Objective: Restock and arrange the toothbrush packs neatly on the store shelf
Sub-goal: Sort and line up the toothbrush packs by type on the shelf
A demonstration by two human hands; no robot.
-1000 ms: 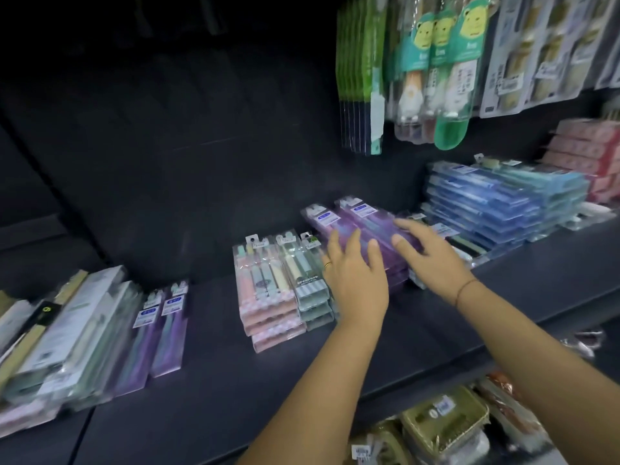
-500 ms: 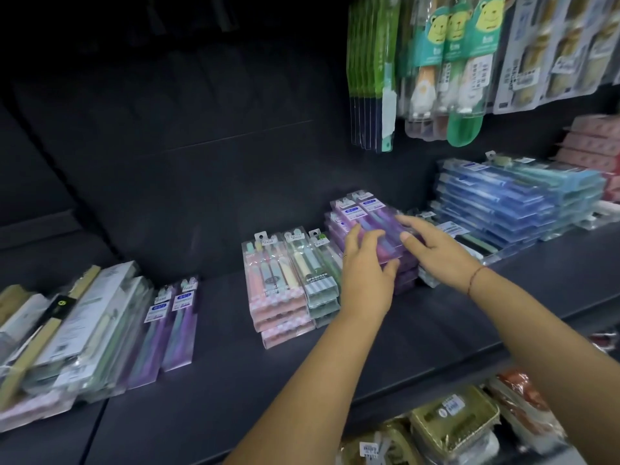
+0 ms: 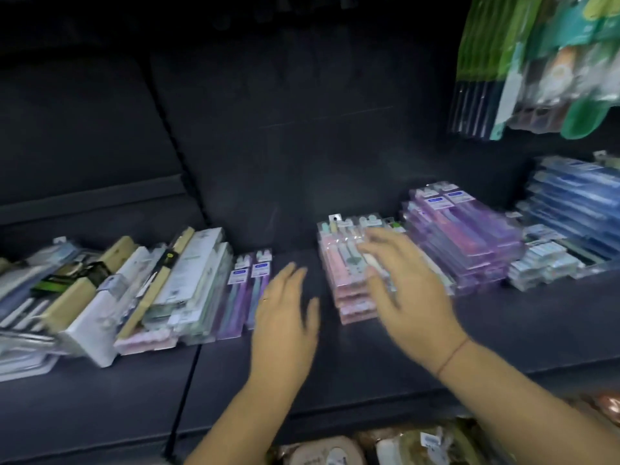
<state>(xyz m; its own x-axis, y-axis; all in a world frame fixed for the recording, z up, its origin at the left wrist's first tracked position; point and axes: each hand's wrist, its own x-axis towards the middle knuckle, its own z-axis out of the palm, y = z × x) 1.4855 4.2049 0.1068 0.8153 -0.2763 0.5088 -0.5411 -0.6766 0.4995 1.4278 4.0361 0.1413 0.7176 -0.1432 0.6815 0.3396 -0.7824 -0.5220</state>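
Looking through the head view, I see that both hands have left the purple stack (image 3: 469, 239), which they were squaring up half a second ago, and have travelled to the left along the shelf (image 3: 335, 380). The purple stack now sits alone, its packs lying fairly even one upon another, near the blue stack (image 3: 577, 209).

The right hand (image 3: 409, 297) hovers over the pink stack (image 3: 335, 273) with fingers spread and released. The blur hides whether the fingertips touch the top pack. The left hand (image 3: 285, 323) is flat and relaxed above the bare strip of shelf between the pink stack and two loose purple packs (image 3: 248, 290), and it holds nothing. Further left lies a mixed pile (image 3: 100, 290) of boxes and packs, leaning and crossing each other. Hanging packs (image 3: 536, 62) fill the upper right corner.

In my judgement the purple stack is finished. The pink stack comes next, or perhaps the two loose purple packs, which seem to belong with their own kind on the right. The mixed pile remains the biggest work, so much of the task is still open.
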